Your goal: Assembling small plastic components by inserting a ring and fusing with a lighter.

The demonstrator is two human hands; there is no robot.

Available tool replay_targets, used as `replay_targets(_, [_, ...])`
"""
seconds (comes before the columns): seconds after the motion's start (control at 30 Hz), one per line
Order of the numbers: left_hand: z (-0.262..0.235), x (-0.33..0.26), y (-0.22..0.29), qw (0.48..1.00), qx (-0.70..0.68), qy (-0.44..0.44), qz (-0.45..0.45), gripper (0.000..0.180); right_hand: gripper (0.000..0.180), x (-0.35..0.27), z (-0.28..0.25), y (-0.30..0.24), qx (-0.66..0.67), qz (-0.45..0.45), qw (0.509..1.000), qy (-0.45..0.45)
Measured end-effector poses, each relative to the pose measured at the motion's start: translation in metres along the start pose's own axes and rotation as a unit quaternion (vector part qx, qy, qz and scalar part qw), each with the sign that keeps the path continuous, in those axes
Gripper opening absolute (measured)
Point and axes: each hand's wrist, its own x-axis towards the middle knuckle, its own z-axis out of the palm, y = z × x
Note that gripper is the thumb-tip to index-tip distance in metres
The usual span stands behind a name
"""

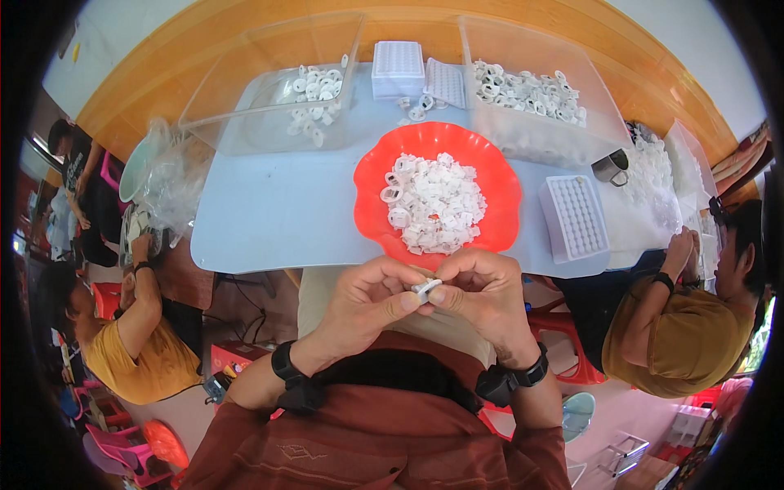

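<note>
- Pale blue table top (269, 212) fills the middle of the view, set against a curved wooden edge, with the person's two hands meeting just below its near edge.
- Between those hands sits a small white plastic piece (425, 287), pinched at chest height, just short of the table.
- Left hand (367, 298) is curled narrow, thumb and forefinger closed on the piece; right hand (482, 294) is curled the same way, fingertips gripping its other side.
- To do this well, judging from the grip: keep both pinches close and steady, and work above the dish so a dropped piece lands there.
- Just beyond the hands, a red scalloped dish (371, 204) holds a heap of similar white pieces.
- Farther off stand two clear bins (245, 122) of white rings and white gridded trays (576, 216).
- Other people sit at the left and right sides.
</note>
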Motion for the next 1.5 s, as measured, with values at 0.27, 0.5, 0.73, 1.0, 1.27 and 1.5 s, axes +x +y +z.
replay_targets(0.27, [0.003, 0.004, -0.002, 1.000, -0.016, -0.006, -0.003, 0.019, 0.011, -0.001, -0.003, -0.004, -0.014, 0.002, 1.000, -0.004])
replay_targets(0.5, [0.008, 0.003, 0.001, 1.000, -0.010, 0.014, -0.016, 0.020, 0.017, -0.003, -0.008, 0.001, -0.099, -0.070, 0.993, -0.002])
replay_targets(0.73, [0.005, 0.012, 0.031, 0.989, 0.129, 0.069, 0.026, 0.019, 0.019, -0.012, -0.002, -0.005, -0.111, -0.069, 0.991, 0.033])
replay_targets(1.0, [-0.067, 0.095, 0.140, 0.814, 0.497, 0.254, 0.161, 0.029, 0.019, -0.022, -0.006, -0.002, -0.161, -0.060, 0.985, 0.018])
replay_targets(1.27, [-0.070, 0.091, 0.123, 0.734, 0.588, 0.197, 0.276, 0.036, 0.019, -0.027, -0.001, -0.001, -0.218, -0.089, 0.972, 0.001])
replay_targets(1.5, [-0.022, 0.038, 0.085, 0.561, 0.756, -0.042, 0.334, 0.044, 0.018, -0.016, 0.005, -0.018, -0.265, -0.134, 0.954, 0.051])
